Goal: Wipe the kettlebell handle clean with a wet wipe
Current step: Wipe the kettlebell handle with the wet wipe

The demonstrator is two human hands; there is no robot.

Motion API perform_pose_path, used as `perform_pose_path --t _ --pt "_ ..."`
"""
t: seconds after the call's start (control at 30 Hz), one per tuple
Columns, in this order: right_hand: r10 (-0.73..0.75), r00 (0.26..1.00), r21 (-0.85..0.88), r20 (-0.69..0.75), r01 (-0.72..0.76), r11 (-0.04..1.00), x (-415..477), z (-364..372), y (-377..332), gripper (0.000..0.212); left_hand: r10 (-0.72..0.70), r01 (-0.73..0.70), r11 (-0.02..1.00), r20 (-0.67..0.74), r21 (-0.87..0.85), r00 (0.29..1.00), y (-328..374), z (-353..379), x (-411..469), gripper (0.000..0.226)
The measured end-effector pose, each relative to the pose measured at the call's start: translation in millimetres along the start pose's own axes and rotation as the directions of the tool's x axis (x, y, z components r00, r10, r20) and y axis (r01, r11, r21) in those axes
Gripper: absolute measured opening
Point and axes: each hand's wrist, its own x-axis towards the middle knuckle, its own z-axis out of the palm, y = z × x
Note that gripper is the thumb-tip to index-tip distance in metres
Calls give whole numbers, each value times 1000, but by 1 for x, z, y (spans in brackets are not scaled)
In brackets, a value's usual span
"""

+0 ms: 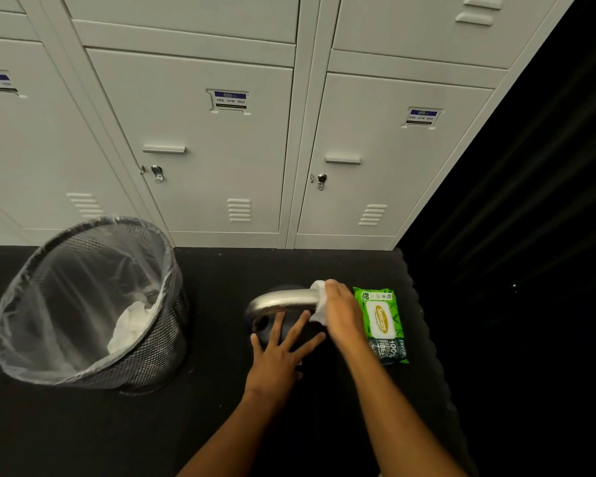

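A black kettlebell (276,333) stands on the dark floor mat, its curved silver handle (283,301) arching over the top. My right hand (339,315) is wrapped around the handle's right end with a white wet wipe (319,309) pressed between palm and metal. My left hand (279,352) lies flat on the kettlebell's dark body below the handle, fingers spread apart, holding nothing. Most of the kettlebell's body is hard to tell from the black mat.
A black mesh waste bin (93,304) with a clear liner and crumpled white wipes inside stands to the left. A green wet wipe pack (382,325) lies just right of my right hand. Grey lockers (221,149) rise behind the mat.
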Motion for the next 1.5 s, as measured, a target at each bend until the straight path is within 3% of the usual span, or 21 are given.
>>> perform_pose_path --t 0.07,0.13,0.2,0.3,0.37,0.43,0.5,0.57,0.7,0.8,0.87,0.9,0.97,1.03,1.1,1.2,1.27,1.33,1.4,1.47,1.5 --pt "-227 956 66 -185 242 968 -25 12 5 36 -7 7 1000 23 2 1000 1 -2 0 84" --pt "-281 933 161 -227 320 934 -36 21 22 39 -8 8 1000 37 -7 999 1 -3 1 83" --pt "-179 968 312 -177 228 922 -33 21 30 40 -6 6 1000 22 -8 1000 1 -2 1 86" --pt "171 985 626 6 -137 767 -22 4 18 43 -5 5 1000 -17 2 1000 1 0 0 91" --pt "293 951 554 99 -297 778 -11 -12 6 33 -4 4 1000 -26 6 1000 1 0 0 92" --pt "304 946 340 112 -324 883 2 -18 -2 31 0 0 1000 -26 3 1000 0 0 0 92" --pt "197 979 102 46 -201 974 6 -13 -6 36 8 -8 1000 -22 -4 1000 -1 1 0 93" --pt "-45 998 12 -47 45 999 -1 0 1 35 12 -12 1000 -13 -3 1000 -1 0 1 91" --pt "-397 876 46 -275 424 904 -30 24 28 42 15 -15 1000 12 -1 1000 0 -2 0 83" --pt "-197 944 259 -264 266 929 -24 31 38 40 19 -19 1000 8 -19 1000 -1 -5 -1 82" --pt "99 984 511 -151 -8 860 -8 23 30 35 26 -26 999 3 -25 1000 -1 -7 -1 84" --pt "229 969 527 -87 -150 836 3 16 25 39 29 -29 999 1 -23 1000 -2 -8 -1 85" --pt "323 946 287 -4 -308 907 17 1 13 43 31 -31 999 -1 -14 1000 -3 -8 0 85" --pt "175 983 48 -47 -172 984 19 -2 5 43 32 -32 999 -1 -11 999 -4 -7 0 86" --pt "-100 991 14 -93 102 995 6 2 7 43 33 -33 999 4 -11 999 -4 -6 1 85" --pt "-439 871 15 -222 453 891 -17 18 30 48 22 -21 1000 14 -10 1000 -3 -5 1 82" --pt "-458 847 79 -269 494 866 -24 27 43 49 12 -12 1000 2 -23 1000 -2 -4 2 83" --pt "-285 920 265 -269 355 897 -19 28 43 43 4 -4 999 -10 -37 1000 -2 -4 3 87" --pt "65 985 439 -162 13 898 -8 16 26 41 -3 3 1000 -17 -26 1000 -1 -4 3 90" --pt "214 974 356 -68 -177 918 2 3 7 50 -2 1 1000 -15 -19 1000 -1 -4 2 91" --pt "168 984 255 -59 -148 956 2 0 0 55 1 -2 1000 -9 -23 1000 -1 -3 2 91"
